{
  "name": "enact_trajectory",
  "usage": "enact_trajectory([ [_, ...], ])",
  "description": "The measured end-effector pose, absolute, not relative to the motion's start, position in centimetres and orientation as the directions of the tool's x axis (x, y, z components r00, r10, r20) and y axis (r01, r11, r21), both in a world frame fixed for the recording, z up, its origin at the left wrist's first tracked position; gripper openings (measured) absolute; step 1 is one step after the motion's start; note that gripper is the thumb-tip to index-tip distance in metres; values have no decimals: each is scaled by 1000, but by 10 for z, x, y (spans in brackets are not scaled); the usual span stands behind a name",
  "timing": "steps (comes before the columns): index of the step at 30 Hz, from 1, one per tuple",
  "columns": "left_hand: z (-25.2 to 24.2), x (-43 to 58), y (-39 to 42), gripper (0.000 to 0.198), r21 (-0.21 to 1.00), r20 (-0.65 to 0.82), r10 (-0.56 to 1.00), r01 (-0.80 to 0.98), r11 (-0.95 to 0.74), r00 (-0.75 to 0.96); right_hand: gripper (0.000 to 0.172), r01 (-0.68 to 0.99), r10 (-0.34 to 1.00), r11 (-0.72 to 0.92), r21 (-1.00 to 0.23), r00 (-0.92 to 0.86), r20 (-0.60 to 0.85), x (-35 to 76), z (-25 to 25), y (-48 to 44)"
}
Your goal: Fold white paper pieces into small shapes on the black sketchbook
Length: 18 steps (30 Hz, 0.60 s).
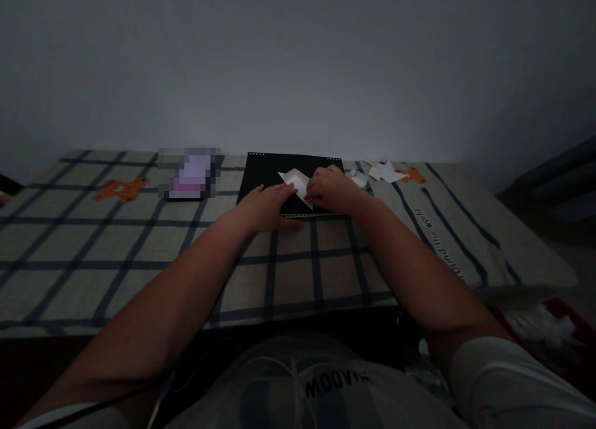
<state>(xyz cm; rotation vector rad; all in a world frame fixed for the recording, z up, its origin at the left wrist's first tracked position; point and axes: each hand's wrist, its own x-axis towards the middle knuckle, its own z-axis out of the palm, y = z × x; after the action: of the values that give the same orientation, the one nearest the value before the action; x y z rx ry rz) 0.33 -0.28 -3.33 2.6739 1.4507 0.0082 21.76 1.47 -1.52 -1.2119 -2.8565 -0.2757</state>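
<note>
A folded white paper [296, 182] lies on a black mat [265, 171] at the far middle of the table. My left hand [266, 207] rests flat with fingers stretched out, its fingertips on the paper's left edge. My right hand [331, 189] is curled closed, pressing down on the paper's right side.
The table wears a checked cloth [139, 255] with orange bear prints. A blurred pinkish object [190, 173] sits left of the mat. Several white paper scraps [379, 171] lie right of it. A white wall stands behind. More white bits [540, 320] lie low at the right.
</note>
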Motion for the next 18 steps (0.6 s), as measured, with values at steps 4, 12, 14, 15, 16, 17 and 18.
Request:
enact_trajectory([
  [4,-33,4,-2,94,70,-58,830,832,-551,555,27,711,709,685,158,-701,79,218,-16,16],
  [12,-34,5,-3,97,49,-63,831,833,-551,553,27,718,719,677,165,-692,63,218,-12,14],
  [14,-33,6,-4,96,41,-77,826,829,-557,559,27,719,721,673,175,-690,58,217,-12,13],
  [15,-32,6,-5,95,36,-86,823,827,-560,561,28,717,721,673,183,-691,55,217,-12,12],
  [16,-31,7,-5,95,31,-95,822,827,-561,561,28,715,720,673,191,-692,54,217,-12,12],
  [17,-30,8,-6,94,27,-100,823,828,-560,559,29,714,719,672,200,-692,55,216,-12,11],
  [18,-29,8,-6,94,23,-104,825,831,-556,556,30,712,718,670,209,-694,58,216,-12,11],
])
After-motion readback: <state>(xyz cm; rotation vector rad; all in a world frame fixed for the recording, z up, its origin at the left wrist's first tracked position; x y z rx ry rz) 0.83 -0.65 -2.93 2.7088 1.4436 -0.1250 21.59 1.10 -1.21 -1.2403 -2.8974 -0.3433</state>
